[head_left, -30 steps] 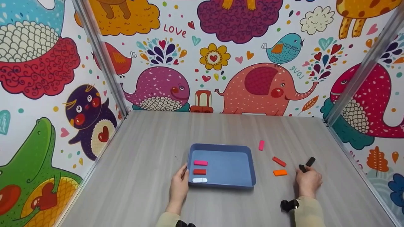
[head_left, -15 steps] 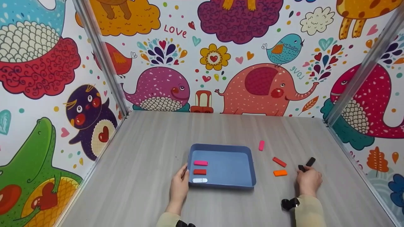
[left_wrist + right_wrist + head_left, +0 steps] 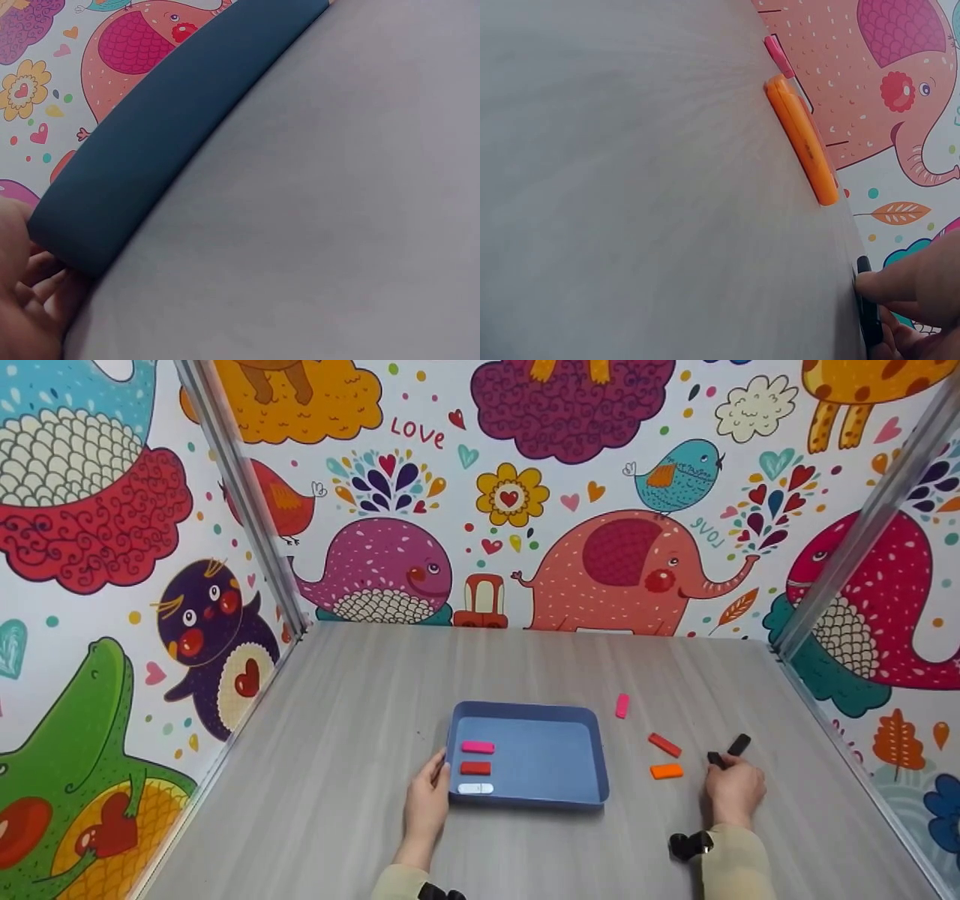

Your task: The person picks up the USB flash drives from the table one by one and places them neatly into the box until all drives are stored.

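My left hand (image 3: 426, 802) grips the left wall of a shallow blue tray (image 3: 529, 802). In the left wrist view its fingers (image 3: 52, 296) curl against the outside of the dark tray wall (image 3: 142, 142) near a corner. Inside the tray, along its left side, lie a pink stick (image 3: 478, 747), a red stick (image 3: 475, 768) and a white one (image 3: 475, 788) shaped like a USB stick. To the right, my right hand (image 3: 735, 791) pinches a black USB stick (image 3: 867, 304) between thumb and fingers, close over the table. Its lower end is hidden by the hand.
Between tray and right hand lie loose pink (image 3: 622, 706), red (image 3: 664, 745) and orange (image 3: 666, 771) sticks. A second black stick (image 3: 739, 745) lies just beyond the right fingers. Cartoon-printed walls (image 3: 502, 435) with metal posts (image 3: 240, 495) enclose the grey table (image 3: 337, 735).
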A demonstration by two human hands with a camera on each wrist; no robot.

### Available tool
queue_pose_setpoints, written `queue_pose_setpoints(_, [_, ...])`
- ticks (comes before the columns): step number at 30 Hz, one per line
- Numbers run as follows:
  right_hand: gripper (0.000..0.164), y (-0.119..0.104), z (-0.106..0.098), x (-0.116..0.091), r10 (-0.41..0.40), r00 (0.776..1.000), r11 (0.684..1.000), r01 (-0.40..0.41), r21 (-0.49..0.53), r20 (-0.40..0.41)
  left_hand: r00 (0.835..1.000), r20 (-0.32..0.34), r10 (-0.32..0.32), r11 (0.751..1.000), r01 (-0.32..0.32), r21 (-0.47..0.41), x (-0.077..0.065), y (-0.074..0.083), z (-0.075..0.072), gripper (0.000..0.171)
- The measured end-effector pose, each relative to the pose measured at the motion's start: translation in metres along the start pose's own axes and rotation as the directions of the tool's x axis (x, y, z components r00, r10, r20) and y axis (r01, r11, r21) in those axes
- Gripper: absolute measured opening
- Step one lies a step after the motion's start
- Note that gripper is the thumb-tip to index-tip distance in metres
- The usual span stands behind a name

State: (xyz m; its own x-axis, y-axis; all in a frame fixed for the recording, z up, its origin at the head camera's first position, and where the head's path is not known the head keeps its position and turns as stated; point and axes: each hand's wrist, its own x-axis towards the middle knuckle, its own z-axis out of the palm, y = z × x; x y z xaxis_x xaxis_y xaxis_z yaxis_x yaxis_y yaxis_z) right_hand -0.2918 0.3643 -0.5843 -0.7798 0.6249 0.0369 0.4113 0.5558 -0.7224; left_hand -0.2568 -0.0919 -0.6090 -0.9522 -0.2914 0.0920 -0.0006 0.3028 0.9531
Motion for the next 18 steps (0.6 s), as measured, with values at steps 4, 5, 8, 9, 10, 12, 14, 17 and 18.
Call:
queue_pose_setpoints(4, [0.038, -0.0011, -0.0005, -0.0012, 0.001, 1.0, 1.0, -0.001, 0.015, 0.007, 1.0, -0.004, 0.02, 1.0, -0.02, -0.013, 0.0, 0.0001, 0.0, 0.037])
queue_pose_setpoints(5, [0.037, -0.0015, -0.0009, -0.0012, -0.005, 1.0, 1.0, 0.004, 0.02, 0.007, 1.0, -0.008, 0.025, 1.0, -0.025, -0.017, 0.0001, 0.0002, 0.0001, 0.037])
queue_pose_setpoints(8, [0.037, -0.0033, -0.0021, -0.0006, -0.008, 1.0, 0.999, 0.008, 0.031, 0.016, 0.999, -0.018, 0.038, 0.999, -0.039, -0.028, 0.0005, 0.0006, 0.0006, 0.036])
queue_pose_setpoints(9, [0.037, -0.0042, -0.0022, -0.0001, 0.0, 1.0, 0.999, 0.0, 0.036, 0.022, 0.999, -0.02, 0.039, 0.999, -0.04, -0.028, 0.0006, 0.0005, 0.0006, 0.036])
queue_pose_setpoints(10, [0.038, -0.0053, -0.0025, -0.0002, 0.006, 1.0, 0.999, -0.007, 0.041, 0.026, 0.999, -0.022, 0.041, 0.999, -0.042, -0.027, 0.0008, 0.0003, 0.0008, 0.036])
queue_pose_setpoints(12, [0.038, -0.0071, -0.003, -0.0003, 0.016, 0.999, 0.999, -0.018, 0.046, 0.033, 0.999, -0.024, 0.042, 0.999, -0.043, -0.03, 0.001, 0.0, 0.001, 0.036])
queue_pose_setpoints(14, [0.038, -0.0079, -0.0036, -0.0001, 0.009, 0.999, 0.999, -0.011, 0.049, 0.033, 0.999, -0.026, 0.043, 0.999, -0.044, -0.033, 0.0009, -0.0001, 0.001, 0.036])
queue_pose_setpoints(17, [0.037, -0.0093, -0.0049, -0.0003, -0.026, 0.999, 0.998, 0.024, 0.051, 0.03, 0.999, -0.024, 0.045, 0.998, -0.046, -0.037, 0.001, -0.0001, 0.0006, 0.036])
queue_pose_setpoints(18, [0.036, -0.0097, -0.0053, -0.0004, -0.039, 0.999, 0.998, 0.038, 0.052, 0.03, 0.999, -0.023, 0.043, 0.998, -0.044, -0.037, 0.0009, 0.0, 0.0006, 0.036])
